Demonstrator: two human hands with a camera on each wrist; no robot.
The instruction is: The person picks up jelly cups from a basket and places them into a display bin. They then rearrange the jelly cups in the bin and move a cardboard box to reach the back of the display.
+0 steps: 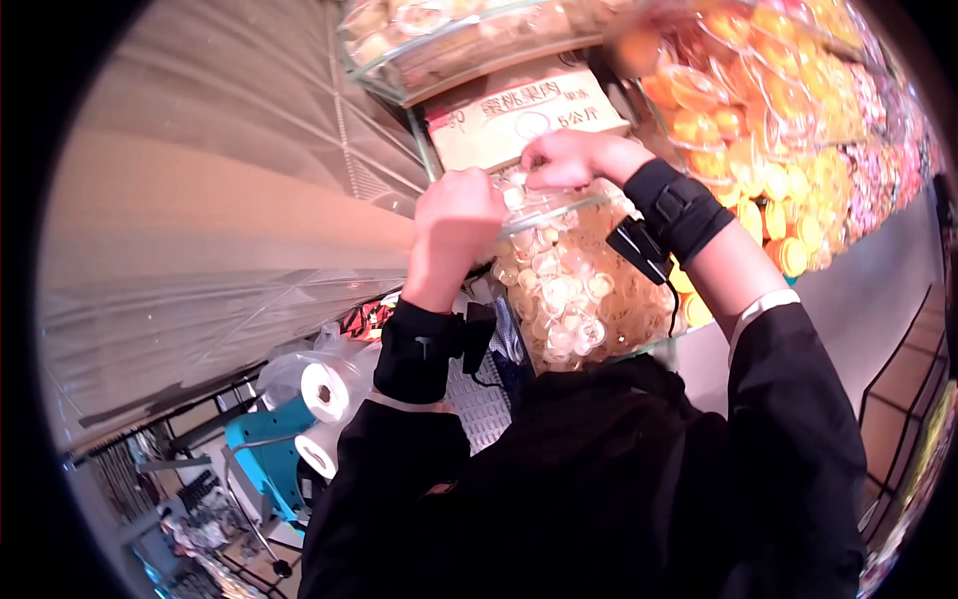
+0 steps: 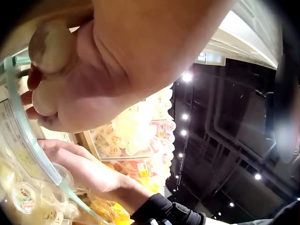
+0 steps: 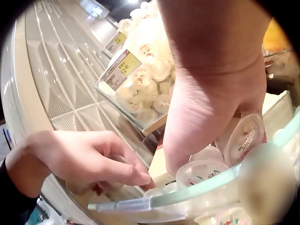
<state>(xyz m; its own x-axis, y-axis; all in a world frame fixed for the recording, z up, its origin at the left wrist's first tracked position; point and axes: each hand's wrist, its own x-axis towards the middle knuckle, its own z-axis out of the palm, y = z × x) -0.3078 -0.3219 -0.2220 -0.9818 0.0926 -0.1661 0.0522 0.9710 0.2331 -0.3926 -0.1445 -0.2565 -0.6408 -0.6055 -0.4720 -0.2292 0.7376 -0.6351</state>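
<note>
My left hand [image 1: 461, 212] is over the far left corner of a clear-walled bin of jelly cups [image 1: 559, 299]. In the left wrist view its fingers curl round a pale jelly cup [image 2: 54, 47], with a second rounded cup [image 2: 45, 98] just below. My right hand [image 1: 574, 160] reaches down behind the bin's clear panel [image 3: 201, 190]. Seen from the right wrist, its fingers hold a jelly cup [image 3: 246, 138] with a printed lid, and more cups lie right under them. Part of the right fingers is hidden behind the palm.
Behind the hands stands a cardboard box [image 1: 524, 105] with Chinese writing. Another clear bin [image 1: 479, 50] sits above it, and orange jelly cups [image 1: 788, 240] are heaped at the right. A pale textured wall [image 1: 230, 200] runs along the left. White rolls [image 1: 324, 389] stand lower left.
</note>
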